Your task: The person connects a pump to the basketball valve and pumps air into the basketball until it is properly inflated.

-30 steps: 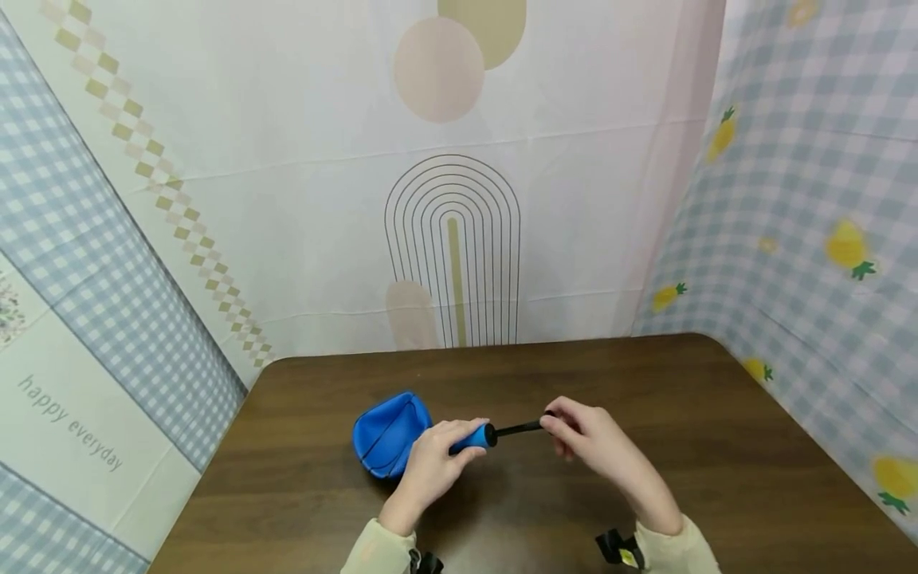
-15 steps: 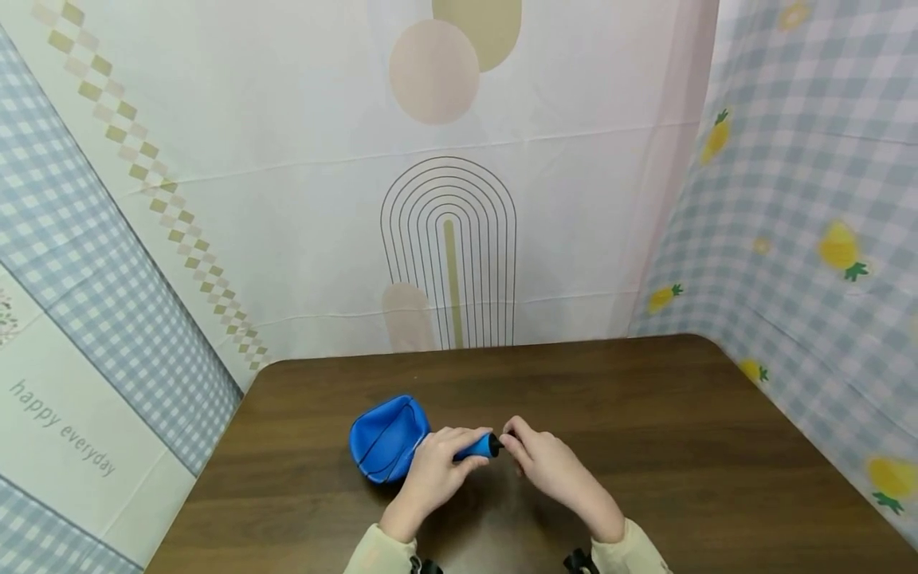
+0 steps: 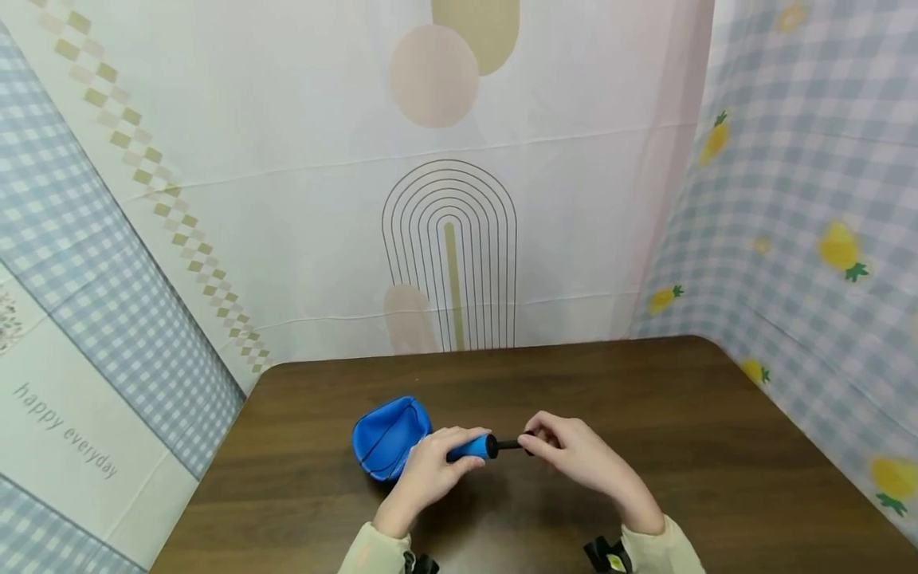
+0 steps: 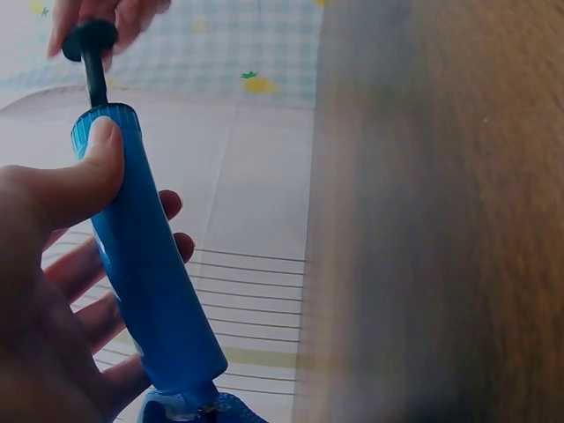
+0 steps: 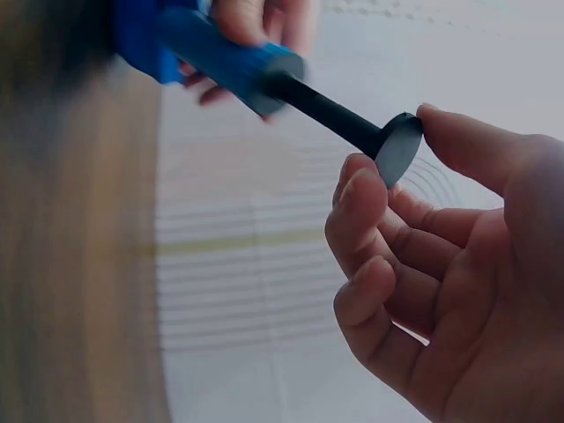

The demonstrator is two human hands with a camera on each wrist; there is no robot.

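My left hand (image 3: 433,469) grips the blue barrel of a hand pump (image 4: 163,273), its thumb laid along the upper end. The black plunger rod (image 5: 330,115) sticks partway out of the barrel toward the right. At the rod's end, my right hand (image 3: 574,450) pinches the round black handle (image 5: 401,150) between thumb and fingers. A blue ball (image 3: 390,437) with black lines, caved in and underinflated, sits just left of my left hand. In the left wrist view, the pump's lower end meets the ball's blue surface (image 4: 198,408).
Everything is over a dark brown wooden table (image 3: 301,510). A white printed cloth (image 3: 323,239) hangs behind its far edge. Checked cloths with pineapples (image 3: 810,335) hang at the right side, and another checked cloth (image 3: 165,303) at the left.
My right hand first pushed the plunger left into the barrel, then drew it partly back out to the right. My left hand and the ball stayed nearly in place.
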